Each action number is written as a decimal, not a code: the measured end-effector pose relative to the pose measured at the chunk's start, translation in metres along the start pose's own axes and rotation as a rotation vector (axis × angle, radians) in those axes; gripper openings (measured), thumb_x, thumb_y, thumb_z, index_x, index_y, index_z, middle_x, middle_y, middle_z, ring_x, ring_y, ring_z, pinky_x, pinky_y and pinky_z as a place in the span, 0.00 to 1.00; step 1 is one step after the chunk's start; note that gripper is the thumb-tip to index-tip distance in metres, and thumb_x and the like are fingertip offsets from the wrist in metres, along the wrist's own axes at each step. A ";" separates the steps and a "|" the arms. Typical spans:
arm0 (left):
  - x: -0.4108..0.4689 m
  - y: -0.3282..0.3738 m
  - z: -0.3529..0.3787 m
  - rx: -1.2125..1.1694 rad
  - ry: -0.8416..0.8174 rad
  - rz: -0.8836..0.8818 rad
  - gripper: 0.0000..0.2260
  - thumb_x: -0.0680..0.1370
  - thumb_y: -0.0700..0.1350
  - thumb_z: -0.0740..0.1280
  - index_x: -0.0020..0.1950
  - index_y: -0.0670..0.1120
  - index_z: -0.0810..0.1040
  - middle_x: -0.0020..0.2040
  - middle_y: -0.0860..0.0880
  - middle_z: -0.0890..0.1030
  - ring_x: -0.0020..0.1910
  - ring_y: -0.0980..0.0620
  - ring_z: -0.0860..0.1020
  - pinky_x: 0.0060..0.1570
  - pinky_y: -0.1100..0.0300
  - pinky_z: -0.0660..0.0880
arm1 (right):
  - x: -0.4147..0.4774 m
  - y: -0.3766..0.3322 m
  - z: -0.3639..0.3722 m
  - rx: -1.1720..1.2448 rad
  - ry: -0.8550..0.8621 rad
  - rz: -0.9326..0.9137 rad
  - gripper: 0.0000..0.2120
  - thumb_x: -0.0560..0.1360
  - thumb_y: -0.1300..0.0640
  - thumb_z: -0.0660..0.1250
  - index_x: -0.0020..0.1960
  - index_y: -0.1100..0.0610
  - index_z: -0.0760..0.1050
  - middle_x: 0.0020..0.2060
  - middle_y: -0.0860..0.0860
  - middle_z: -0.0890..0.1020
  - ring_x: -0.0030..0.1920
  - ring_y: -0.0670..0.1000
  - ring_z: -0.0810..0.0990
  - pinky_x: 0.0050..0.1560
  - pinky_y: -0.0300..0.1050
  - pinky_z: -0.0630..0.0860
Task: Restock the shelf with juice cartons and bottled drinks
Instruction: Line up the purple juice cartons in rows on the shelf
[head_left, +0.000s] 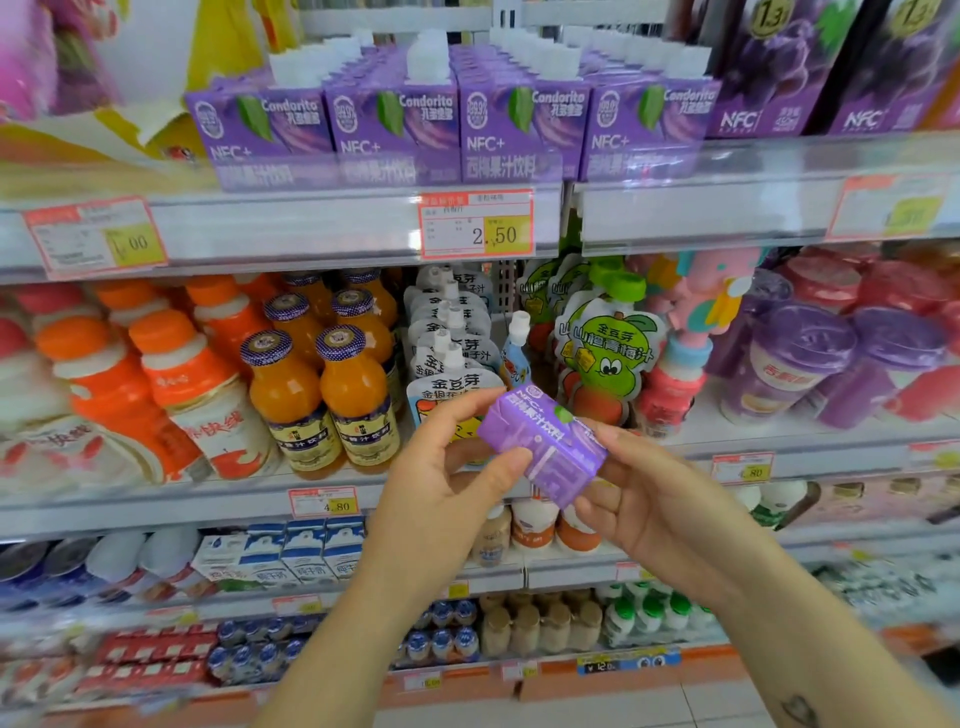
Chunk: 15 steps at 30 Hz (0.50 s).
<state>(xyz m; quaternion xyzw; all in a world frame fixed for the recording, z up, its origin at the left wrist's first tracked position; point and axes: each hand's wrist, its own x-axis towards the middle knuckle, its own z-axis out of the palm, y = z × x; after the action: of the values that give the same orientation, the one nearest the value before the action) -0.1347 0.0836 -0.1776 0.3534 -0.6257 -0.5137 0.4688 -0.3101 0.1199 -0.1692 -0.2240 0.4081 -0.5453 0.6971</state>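
A small purple juice carton (540, 441) is held tilted in front of the middle shelf, between both hands. My left hand (447, 488) grips its left end, thumb on the front face. My right hand (644, 499) holds its right end from below and behind, fingers curled round it. On the upper shelf (291, 228) stand several rows of matching purple cartons (457, 124), packed side by side behind a 2.50 price tag (477, 223).
Orange juice bottles (322, 395) and orange-capped milk drinks (156, 389) fill the middle shelf on the left. Spouted pouches (605, 353) and purple cups (800, 364) stand to the right. Lower shelves hold milk cartons (301, 553) and small bottles (540, 623). Tall dark purple cartons (769, 67) stand at top right.
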 end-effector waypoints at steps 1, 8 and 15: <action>-0.001 0.001 0.001 0.019 0.003 0.014 0.14 0.72 0.49 0.71 0.56 0.61 0.76 0.54 0.58 0.81 0.51 0.57 0.80 0.47 0.60 0.79 | 0.000 0.001 0.001 0.044 0.001 0.039 0.12 0.67 0.55 0.68 0.47 0.59 0.83 0.42 0.58 0.84 0.30 0.50 0.82 0.30 0.38 0.80; 0.002 0.000 0.002 0.057 0.002 -0.006 0.15 0.71 0.52 0.72 0.55 0.64 0.74 0.53 0.61 0.81 0.46 0.57 0.81 0.44 0.64 0.78 | 0.002 0.005 0.004 0.291 -0.033 0.181 0.38 0.49 0.53 0.85 0.56 0.64 0.81 0.40 0.56 0.82 0.28 0.48 0.81 0.26 0.37 0.78; 0.006 0.002 0.000 -0.302 -0.087 -0.330 0.19 0.70 0.51 0.65 0.61 0.53 0.75 0.53 0.51 0.84 0.47 0.51 0.84 0.42 0.60 0.80 | 0.001 -0.009 0.012 -0.166 0.066 -0.133 0.20 0.61 0.47 0.71 0.45 0.62 0.80 0.38 0.56 0.84 0.32 0.48 0.82 0.32 0.36 0.78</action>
<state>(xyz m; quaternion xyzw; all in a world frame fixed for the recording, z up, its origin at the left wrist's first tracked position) -0.1366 0.0784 -0.1743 0.3543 -0.4949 -0.6862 0.3984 -0.3058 0.1144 -0.1564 -0.2895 0.4588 -0.5616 0.6248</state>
